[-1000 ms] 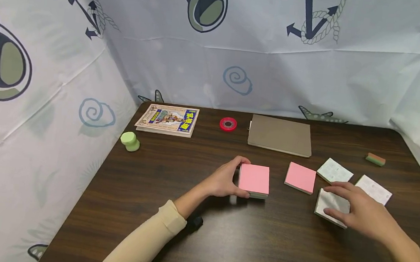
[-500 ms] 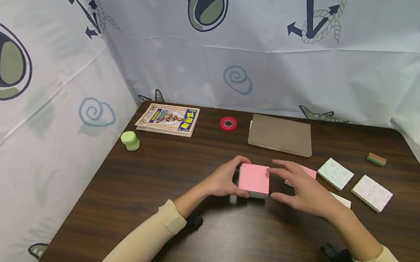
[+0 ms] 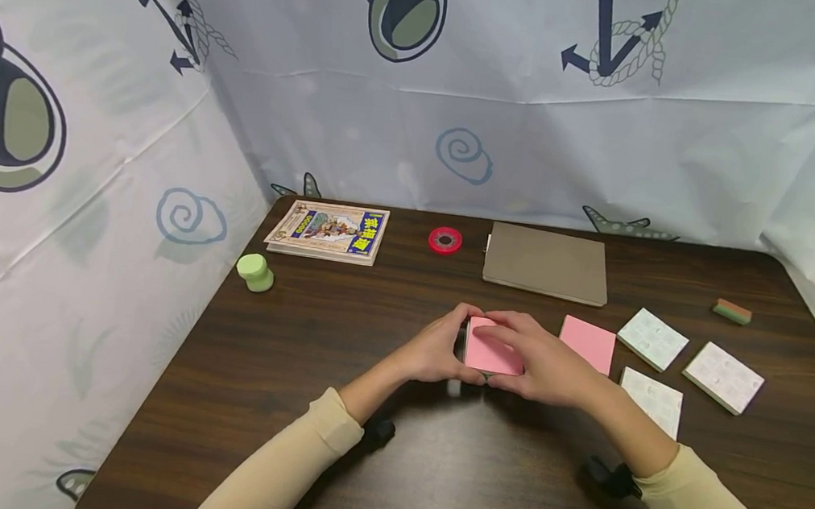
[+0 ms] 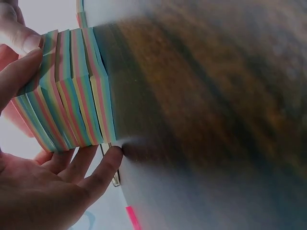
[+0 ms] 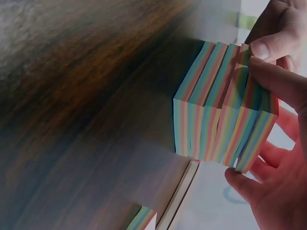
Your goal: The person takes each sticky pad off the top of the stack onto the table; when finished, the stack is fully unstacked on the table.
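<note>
A stack of sticky note pads, pink on top (image 3: 491, 357), stands on the table between both hands. Its sides show striped layers of several colours in the left wrist view, and the pads (image 4: 64, 91) sit slightly out of line with one another. From the left, my left hand (image 3: 431, 352) grips the stack with thumb on the near side and fingers on the far side. My right hand (image 3: 554, 366) holds it from the right, its thumb meeting the left thumb. In the right wrist view the top pad of the stack (image 5: 216, 108) juts out near the right fingertips.
Right of the stack lie another pink pad (image 3: 589, 345) and white patterned pads (image 3: 652, 338), (image 3: 724, 378), (image 3: 656, 402). A brown notebook (image 3: 547, 263), red tape roll (image 3: 445, 240) and comic book (image 3: 327, 231) line the back. A green stamp-like object (image 3: 255, 273) and small eraser-like block (image 3: 732, 311) sit near the sides.
My right hand has moved left from the white pads to the pink-topped stack and now holds its right side. The left hand has stayed on the stack.
</note>
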Available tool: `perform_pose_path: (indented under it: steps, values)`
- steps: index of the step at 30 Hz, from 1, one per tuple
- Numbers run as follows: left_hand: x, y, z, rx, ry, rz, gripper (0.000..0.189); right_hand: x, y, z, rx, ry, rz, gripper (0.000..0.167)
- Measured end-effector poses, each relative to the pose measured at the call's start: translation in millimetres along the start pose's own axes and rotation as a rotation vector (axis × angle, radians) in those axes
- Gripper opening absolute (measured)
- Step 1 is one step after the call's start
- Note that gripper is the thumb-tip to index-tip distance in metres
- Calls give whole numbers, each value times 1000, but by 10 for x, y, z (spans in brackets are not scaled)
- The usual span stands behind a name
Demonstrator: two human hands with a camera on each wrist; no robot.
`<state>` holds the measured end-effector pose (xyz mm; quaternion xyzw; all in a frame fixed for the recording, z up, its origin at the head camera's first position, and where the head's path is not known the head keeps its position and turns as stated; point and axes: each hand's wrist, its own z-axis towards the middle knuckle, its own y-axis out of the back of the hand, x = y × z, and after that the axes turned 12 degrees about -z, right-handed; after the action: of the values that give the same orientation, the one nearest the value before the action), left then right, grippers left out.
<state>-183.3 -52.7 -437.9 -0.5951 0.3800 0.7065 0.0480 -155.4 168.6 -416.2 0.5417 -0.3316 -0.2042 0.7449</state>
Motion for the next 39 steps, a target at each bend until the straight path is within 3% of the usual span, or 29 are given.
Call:
perform_pose_path:
  steps: [8, 18, 28, 39]
  values:
    - [10, -11, 18, 2, -6, 5, 87, -28, 48, -31, 13, -63, 12, 61]
    - [6, -23, 30, -9, 5, 19, 85, -160, 291, -415, 10, -192, 11, 63]
    - [6, -19, 17, -4, 0, 26, 85, -259, 37, -865, 50, -222, -73, 66]
    - [15, -19, 17, 6, 5, 32, 85, -213, -75, -952, 64, -174, -189, 64]
